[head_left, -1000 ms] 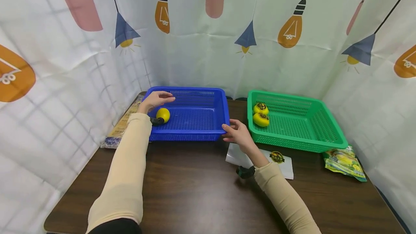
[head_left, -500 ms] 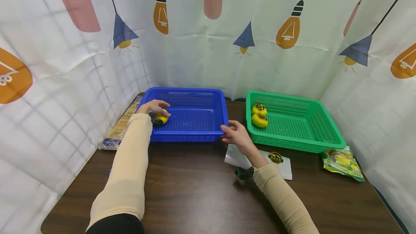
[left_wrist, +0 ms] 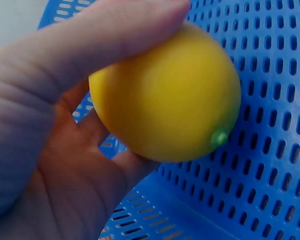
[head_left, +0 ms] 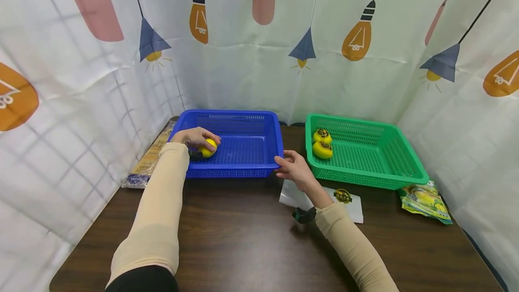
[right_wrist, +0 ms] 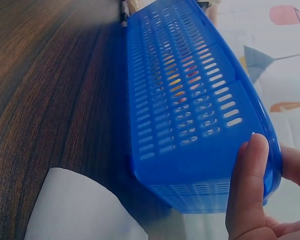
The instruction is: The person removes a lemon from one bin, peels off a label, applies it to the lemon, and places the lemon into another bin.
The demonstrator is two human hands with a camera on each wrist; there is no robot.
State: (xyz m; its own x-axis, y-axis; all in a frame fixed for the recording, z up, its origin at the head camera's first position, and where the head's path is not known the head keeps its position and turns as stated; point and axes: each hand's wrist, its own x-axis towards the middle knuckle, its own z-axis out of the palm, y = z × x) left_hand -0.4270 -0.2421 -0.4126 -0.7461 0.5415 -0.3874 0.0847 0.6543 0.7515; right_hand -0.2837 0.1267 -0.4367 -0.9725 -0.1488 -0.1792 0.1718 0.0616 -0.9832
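Observation:
A yellow lemon (left_wrist: 172,95) with a small green stem nub sits in my left hand (head_left: 194,137), thumb on one side and fingers curled round the other. This is inside the blue perforated basket (head_left: 231,166), at its left end. In the left wrist view the basket's slotted surface (left_wrist: 270,125) lies just beyond the fruit. My right hand (head_left: 297,170) pinches the basket's front right corner, with the thumb (right_wrist: 255,155) outside the rim and the fingers partly hidden behind it.
A green basket (head_left: 373,183) at the right holds two yellow fruits (head_left: 322,149) with dark labels. A white sheet with a black-and-yellow emblem (head_left: 352,206) lies under my right forearm. Colourful packets lie at the right (head_left: 425,204) and left (head_left: 147,161). A printed curtain (head_left: 243,75) stands behind.
My left hand has come down from above the lemon, closed round it and shifted it slightly right. The right hand keeps its hold on the basket's corner.

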